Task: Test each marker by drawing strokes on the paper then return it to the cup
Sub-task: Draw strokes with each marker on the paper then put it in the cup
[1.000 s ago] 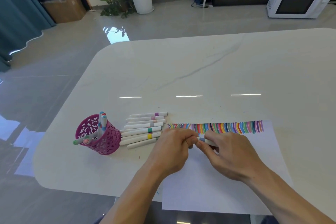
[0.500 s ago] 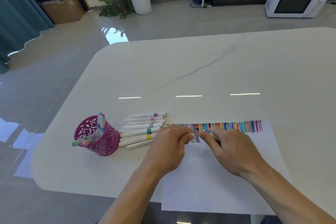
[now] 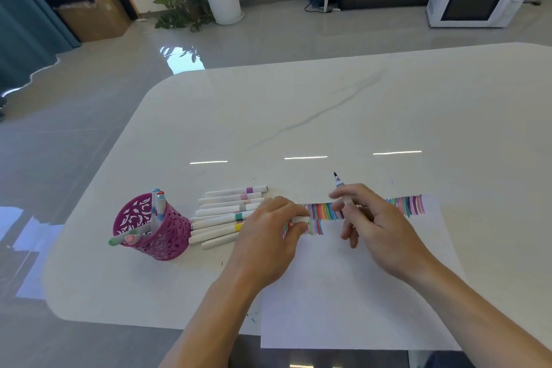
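Head view: right hand [image 3: 373, 227] grips uncapped marker [image 3: 340, 188]; left hand [image 3: 268, 236] pinches cap [image 3: 300, 219], half hidden.

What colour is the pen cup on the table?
Magenta-purple with lacy white-looking cutouts: the pen cup, seen in the head view.

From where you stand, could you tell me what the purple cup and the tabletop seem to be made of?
The purple cup looks like moulded plastic or painted metal, I cannot tell which: thin, evenly coloured walls pierced with a cut-out pattern. The tabletop looks like polished stone or a stone-look slab: off-white with faint grey veins and sharp reflections of ceiling lights.
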`<state>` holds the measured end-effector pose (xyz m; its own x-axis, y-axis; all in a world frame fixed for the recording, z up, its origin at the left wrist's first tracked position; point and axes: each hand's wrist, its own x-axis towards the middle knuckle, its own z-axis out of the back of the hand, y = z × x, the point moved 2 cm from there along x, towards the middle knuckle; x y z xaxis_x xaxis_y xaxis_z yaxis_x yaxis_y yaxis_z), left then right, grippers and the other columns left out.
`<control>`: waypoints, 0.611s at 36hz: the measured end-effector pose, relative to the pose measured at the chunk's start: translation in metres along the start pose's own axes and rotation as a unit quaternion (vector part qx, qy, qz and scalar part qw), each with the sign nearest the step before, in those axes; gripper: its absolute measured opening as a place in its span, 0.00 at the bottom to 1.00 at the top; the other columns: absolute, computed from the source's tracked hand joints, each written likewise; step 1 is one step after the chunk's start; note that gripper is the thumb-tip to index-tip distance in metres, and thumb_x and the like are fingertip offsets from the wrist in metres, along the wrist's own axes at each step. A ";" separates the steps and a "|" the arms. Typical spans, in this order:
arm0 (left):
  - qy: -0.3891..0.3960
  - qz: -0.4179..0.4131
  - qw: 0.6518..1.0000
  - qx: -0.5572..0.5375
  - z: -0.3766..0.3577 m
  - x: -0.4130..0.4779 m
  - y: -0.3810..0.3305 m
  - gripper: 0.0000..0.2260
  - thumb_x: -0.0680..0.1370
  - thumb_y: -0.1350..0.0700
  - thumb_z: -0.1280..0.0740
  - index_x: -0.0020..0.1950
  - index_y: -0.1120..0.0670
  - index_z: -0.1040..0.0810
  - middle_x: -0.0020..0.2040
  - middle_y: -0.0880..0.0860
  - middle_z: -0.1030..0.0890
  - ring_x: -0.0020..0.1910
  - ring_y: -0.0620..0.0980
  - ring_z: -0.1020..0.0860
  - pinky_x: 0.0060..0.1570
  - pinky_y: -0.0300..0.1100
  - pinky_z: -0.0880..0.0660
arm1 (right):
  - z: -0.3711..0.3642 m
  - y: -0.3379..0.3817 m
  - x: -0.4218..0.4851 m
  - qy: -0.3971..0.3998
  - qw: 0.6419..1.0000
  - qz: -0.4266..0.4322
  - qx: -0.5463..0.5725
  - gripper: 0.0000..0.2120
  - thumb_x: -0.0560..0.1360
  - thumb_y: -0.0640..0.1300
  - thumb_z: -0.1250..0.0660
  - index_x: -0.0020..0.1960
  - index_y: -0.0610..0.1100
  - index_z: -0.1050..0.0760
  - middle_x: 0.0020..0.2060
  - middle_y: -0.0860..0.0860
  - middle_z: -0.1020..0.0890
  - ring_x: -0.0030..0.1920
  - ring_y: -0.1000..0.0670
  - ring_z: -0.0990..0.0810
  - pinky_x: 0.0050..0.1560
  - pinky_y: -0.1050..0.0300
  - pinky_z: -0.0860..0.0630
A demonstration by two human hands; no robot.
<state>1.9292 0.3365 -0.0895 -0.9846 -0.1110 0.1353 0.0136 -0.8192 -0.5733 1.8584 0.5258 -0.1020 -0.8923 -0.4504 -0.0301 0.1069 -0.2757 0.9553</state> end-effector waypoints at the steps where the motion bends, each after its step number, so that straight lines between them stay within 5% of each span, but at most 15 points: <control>1: 0.005 -0.004 1.000 0.003 0.000 0.000 0.000 0.06 0.79 0.54 0.30 0.55 0.46 0.17 0.50 0.39 0.23 0.50 0.40 0.27 0.52 0.36 0.28 | 0.001 0.000 0.000 -0.001 1.000 -0.006 0.026 0.18 0.85 0.38 0.41 0.54 0.58 0.19 0.47 0.55 0.18 0.36 0.49 0.18 0.38 0.57 0.21; 6: 0.041 -0.018 0.999 0.016 -0.007 -0.002 0.001 0.08 0.81 0.55 0.33 0.57 0.48 0.17 0.59 0.42 0.21 0.62 0.42 0.28 0.62 0.35 0.32 | 0.002 -0.001 0.003 0.022 0.992 -0.052 0.114 0.24 0.82 0.31 0.45 0.53 0.52 0.15 0.47 0.48 0.15 0.44 0.47 0.15 0.43 0.53 0.17; 13: 0.083 -0.050 0.994 0.042 -0.017 -0.005 0.003 0.09 0.83 0.56 0.39 0.57 0.51 0.19 0.70 0.43 0.26 0.69 0.42 0.35 0.67 0.36 0.38 | -0.001 -0.009 0.003 0.043 0.996 -0.034 0.069 0.22 0.76 0.27 0.36 0.53 0.53 0.16 0.45 0.47 0.13 0.47 0.48 0.14 0.40 0.56 0.18; 19: 0.113 -0.055 0.991 0.052 -0.022 -0.007 0.007 0.09 0.84 0.54 0.40 0.58 0.52 0.21 0.74 0.43 0.31 0.75 0.43 0.38 0.69 0.32 0.45 | -0.004 -0.014 0.003 0.025 0.999 -0.018 0.034 0.03 0.79 0.45 0.27 0.49 0.52 0.20 0.35 0.51 0.19 0.33 0.52 0.22 0.35 0.57 0.22; 22: 0.118 -0.054 0.990 0.057 -0.022 -0.007 0.007 0.08 0.83 0.55 0.39 0.59 0.52 0.21 0.74 0.43 0.31 0.74 0.44 0.36 0.69 0.33 0.44 | -0.006 -0.017 -0.002 0.012 1.000 -0.016 -0.022 0.15 0.79 0.60 0.36 0.45 0.50 0.20 0.32 0.52 0.22 0.32 0.55 0.25 0.35 0.60 0.28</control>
<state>1.9322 0.3442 -0.1121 -0.9946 0.1037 -0.0094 -0.0871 -0.8785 -0.4697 1.8611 0.5263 -0.1202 -0.8845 -0.4614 -0.0690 0.0977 -0.3278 0.9397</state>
